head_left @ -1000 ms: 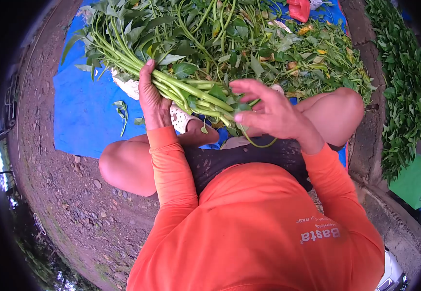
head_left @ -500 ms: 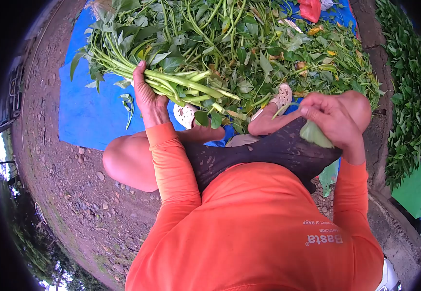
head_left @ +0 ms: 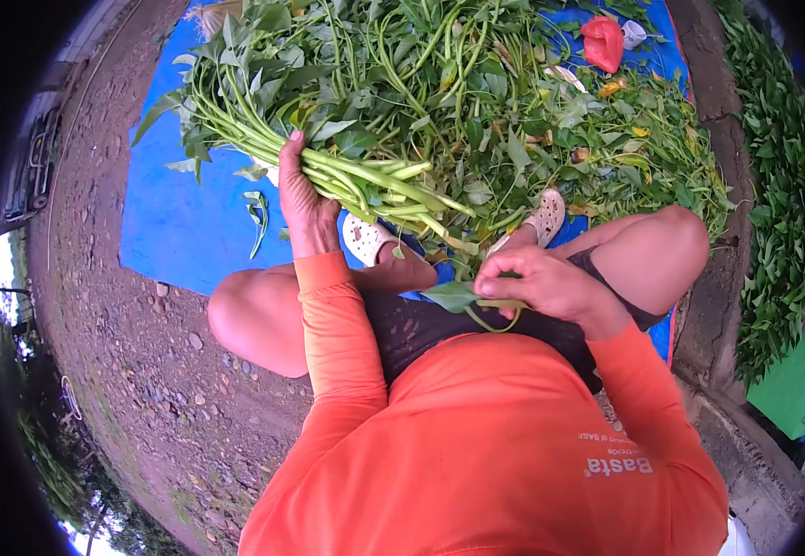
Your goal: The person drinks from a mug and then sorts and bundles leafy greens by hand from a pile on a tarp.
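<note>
My left hand (head_left: pixel 305 199) is wrapped round a bunch of water spinach (head_left: pixel 365 181), its thick pale cut stems pointing right and its leafy ends spreading to the upper left. Over my lap, my right hand (head_left: pixel 551 289) pinches a single leaf (head_left: pixel 452 296) whose thin stalk loops below the fingers. The leaf lies apart from the bunch. Beyond both hands is a large heap of leafy green stems (head_left: pixel 458 88), with some yellowed and brown leaves on its right part.
The heap lies on a blue tarp (head_left: pixel 176 236), with a loose sprig (head_left: pixel 256 222) near its left side. A red plastic bag (head_left: pixel 603 44) and a white cup (head_left: pixel 634 34) sit at the back. More greens (head_left: pixel 782 204) line the right, above a green container (head_left: pixel 793 385). Stony ground (head_left: pixel 143 371) borders the left.
My right hand has swung left and down from beside my right knee to over my lap, still holding a leaf. My left hand keeps the bunch in nearly the same place.
</note>
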`<state>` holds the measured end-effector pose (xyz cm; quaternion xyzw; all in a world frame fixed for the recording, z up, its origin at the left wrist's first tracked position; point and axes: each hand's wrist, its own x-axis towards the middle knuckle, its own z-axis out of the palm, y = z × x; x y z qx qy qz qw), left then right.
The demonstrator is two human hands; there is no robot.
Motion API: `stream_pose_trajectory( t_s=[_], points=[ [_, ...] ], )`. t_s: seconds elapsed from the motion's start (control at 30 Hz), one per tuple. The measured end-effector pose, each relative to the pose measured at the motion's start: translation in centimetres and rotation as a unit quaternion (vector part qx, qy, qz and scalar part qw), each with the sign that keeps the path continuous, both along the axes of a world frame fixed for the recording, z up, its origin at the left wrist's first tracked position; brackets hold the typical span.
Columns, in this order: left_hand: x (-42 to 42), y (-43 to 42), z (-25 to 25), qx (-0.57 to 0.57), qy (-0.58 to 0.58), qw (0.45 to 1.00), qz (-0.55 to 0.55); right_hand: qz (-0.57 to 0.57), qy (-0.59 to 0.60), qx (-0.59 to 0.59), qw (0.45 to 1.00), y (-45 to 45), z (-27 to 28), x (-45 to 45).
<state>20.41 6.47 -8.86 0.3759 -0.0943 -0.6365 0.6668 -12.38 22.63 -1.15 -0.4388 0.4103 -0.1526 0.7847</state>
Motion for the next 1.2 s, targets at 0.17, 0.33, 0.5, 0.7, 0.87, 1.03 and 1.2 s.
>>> stream_pose_trajectory(
  t_s=[0.17, 0.33, 0.5, 0.7, 0.87, 1.03, 1.2],
  points=[
    [-0.8, 1.0, 2.3, -0.009, 0.046, 0.999, -0.019, -0.250, 0.325, -0.197, 0.891, -4.8, 3.7, -12.2],
    [-1.9, 1.4, 1.7, -0.014, 0.035, 0.993, -0.110, -0.212, 0.197, -0.332, 0.898, -6.3, 6.2, -3.6],
    [-3.2, 2.4, 2.3, 0.007, 0.018, 0.990, -0.142, -0.033, 0.173, -0.566, 0.805, -5.8, 2.8, 3.3],
    [-2.6, 2.3, 1.4, 0.026, -0.006, 0.993, -0.116, 0.054, 0.206, -0.455, 0.865, -2.5, 2.1, 0.8],
    [-1.6, 1.8, -0.3, 0.009, -0.056, 0.992, -0.114, -0.012, 0.307, -0.424, 0.852, -4.5, 3.3, -1.0],
    [-3.6, 2.2, 1.0, -0.002, -0.099, 0.988, -0.116, -0.093, 0.217, -0.477, 0.847, -10.1, 6.9, 4.1],
    [-5.2, 3.0, 1.6, -0.026, -0.128, 0.979, -0.156, -0.078, 0.177, -0.626, 0.755, -16.2, 5.1, 9.6]
  ],
)
